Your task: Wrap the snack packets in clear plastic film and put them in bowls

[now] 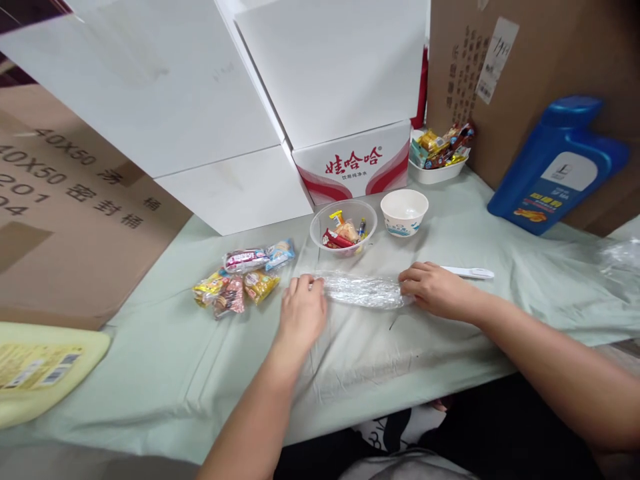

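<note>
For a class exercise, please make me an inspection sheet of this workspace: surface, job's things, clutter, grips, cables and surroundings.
Surface: pale green cloth, wrinkled.
Job's things: crumpled clear plastic film, laid out sideways.
Clutter: wrapped snacks at left; clear bowl and white tray, both holding more; white bowl; white implement, partly hidden; blue bottle; yellow container.
Grips: left hand curled on the film's left end; right hand on its right end.
Cables: nothing seen.
Surroundings: white boxes behind; cardboard boxes at both sides.
</note>
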The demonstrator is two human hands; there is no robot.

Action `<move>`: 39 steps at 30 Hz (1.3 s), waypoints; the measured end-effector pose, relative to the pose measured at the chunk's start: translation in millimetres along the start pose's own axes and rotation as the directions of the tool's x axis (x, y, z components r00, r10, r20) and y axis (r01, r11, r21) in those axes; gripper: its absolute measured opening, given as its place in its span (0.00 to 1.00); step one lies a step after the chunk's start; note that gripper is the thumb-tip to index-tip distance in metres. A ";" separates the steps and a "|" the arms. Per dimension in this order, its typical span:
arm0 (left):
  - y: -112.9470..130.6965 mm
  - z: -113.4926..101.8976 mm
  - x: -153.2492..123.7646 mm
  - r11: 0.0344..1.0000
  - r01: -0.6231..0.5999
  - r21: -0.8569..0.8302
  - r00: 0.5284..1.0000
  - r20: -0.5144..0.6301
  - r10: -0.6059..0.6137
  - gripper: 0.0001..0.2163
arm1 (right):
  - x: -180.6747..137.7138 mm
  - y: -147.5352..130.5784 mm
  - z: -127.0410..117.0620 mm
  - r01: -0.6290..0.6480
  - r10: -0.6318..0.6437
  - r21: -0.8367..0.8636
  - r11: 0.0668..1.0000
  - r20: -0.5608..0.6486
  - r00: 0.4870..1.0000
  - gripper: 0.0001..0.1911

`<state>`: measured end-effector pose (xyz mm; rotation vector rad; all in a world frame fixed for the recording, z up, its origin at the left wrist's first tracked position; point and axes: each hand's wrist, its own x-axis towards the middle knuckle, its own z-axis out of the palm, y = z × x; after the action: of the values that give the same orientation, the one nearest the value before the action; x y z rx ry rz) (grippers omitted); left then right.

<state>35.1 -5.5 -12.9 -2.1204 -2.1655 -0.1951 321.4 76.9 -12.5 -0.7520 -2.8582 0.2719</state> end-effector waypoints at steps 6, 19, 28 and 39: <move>47.0 -7.3 -26.1 0.738 -0.428 -0.522 0.800 0.162 0.578 0.23 | -11.8 -39.6 -33.7 0.200 -0.196 0.347 0.916 -0.045 0.980 0.10; 37.3 25.9 -11.0 0.115 0.411 -0.905 0.691 0.391 0.608 0.24 | 36.1 -15.9 8.6 -0.396 0.411 0.284 0.873 0.008 0.912 0.10; 39.4 28.2 -15.9 0.266 0.291 -0.919 0.894 0.361 0.266 0.19 | 45.7 -19.3 31.2 -0.367 0.367 0.012 0.930 -0.008 0.930 0.12; 57.4 25.0 -17.0 0.672 -0.616 -0.411 0.770 -0.133 0.624 0.07 | 38.5 -7.7 17.9 -0.410 0.407 0.043 0.911 -0.247 0.879 0.11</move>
<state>93.2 -17.0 -39.3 -2.9747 -1.3389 -0.6422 281.0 87.2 -23.5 -1.2929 -2.4418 0.1962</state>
